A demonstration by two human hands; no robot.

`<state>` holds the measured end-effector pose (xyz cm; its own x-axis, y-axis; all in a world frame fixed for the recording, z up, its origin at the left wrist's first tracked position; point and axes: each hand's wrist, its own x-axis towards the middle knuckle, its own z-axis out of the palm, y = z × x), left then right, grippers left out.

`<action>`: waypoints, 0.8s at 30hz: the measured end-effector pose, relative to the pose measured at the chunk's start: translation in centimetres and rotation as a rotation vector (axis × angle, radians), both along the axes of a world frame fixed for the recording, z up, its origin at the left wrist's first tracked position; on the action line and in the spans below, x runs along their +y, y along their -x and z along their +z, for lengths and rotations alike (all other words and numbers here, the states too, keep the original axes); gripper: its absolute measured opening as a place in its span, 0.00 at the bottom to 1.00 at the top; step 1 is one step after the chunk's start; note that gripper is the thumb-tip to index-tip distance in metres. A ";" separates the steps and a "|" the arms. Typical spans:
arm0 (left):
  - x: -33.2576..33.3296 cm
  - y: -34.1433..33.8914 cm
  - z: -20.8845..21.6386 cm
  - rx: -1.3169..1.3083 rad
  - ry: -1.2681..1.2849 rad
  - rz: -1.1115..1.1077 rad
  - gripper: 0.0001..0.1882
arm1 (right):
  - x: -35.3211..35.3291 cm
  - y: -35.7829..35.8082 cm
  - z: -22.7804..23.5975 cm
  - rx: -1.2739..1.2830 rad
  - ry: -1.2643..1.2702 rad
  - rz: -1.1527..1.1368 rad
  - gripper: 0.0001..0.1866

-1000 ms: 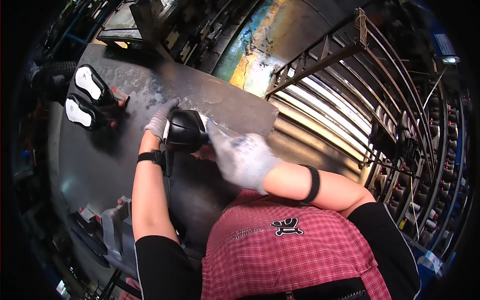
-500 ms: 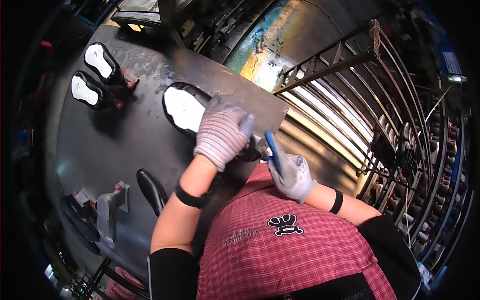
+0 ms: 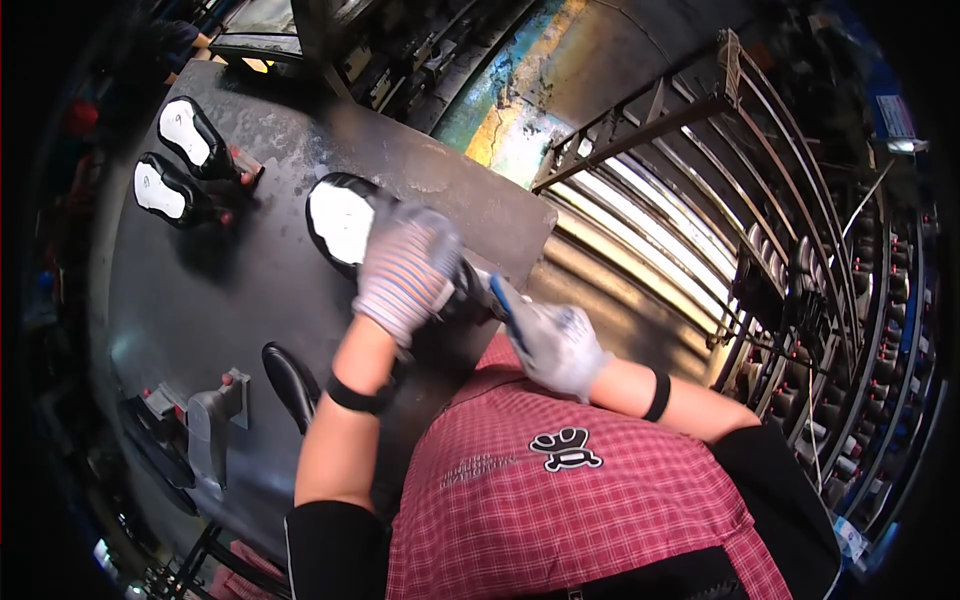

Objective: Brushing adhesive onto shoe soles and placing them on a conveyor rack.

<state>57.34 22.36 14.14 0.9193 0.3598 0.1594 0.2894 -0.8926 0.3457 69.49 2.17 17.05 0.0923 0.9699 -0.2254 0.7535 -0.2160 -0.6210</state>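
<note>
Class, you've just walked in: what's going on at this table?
A person in gloves is handling a black shoe over the dark table, its white underside facing up. The left hand grips it across the middle; the right hand is at its near end, though what the fingers hold is unclear. Two more shoes, white undersides showing, are at the far left.

Fisheye; rim black, edges bent and soft. Left hand motion-blurred, fingers smeared. Harsh glare between rack bars right of fingers; sole just left of them near blown out. Table dim, dark shadow below fingers.
</note>
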 end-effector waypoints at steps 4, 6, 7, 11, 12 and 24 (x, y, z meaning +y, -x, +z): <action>-1.1 -1.9 0.8 -0.087 0.181 0.176 0.16 | -0.4 -0.7 -0.7 0.035 0.049 -0.127 0.32; -0.6 -0.9 0.3 -0.113 0.179 0.123 0.15 | -0.8 0.4 -0.7 0.124 0.064 -0.195 0.33; -0.3 -0.5 0.1 -0.134 0.182 0.065 0.14 | -0.2 0.2 -1.1 0.122 0.118 -0.173 0.35; 1.6 -1.2 -0.7 -0.022 0.296 0.072 0.16 | 7.7 0.2 3.2 0.025 0.715 -0.141 0.39; 2.3 -1.0 -0.8 0.004 0.458 0.129 0.18 | 10.0 0.9 5.3 0.059 0.873 -0.185 0.36; 15.3 4.2 3.2 -0.255 1.278 0.562 0.25 | 25.1 4.2 5.0 -0.136 0.531 0.188 0.12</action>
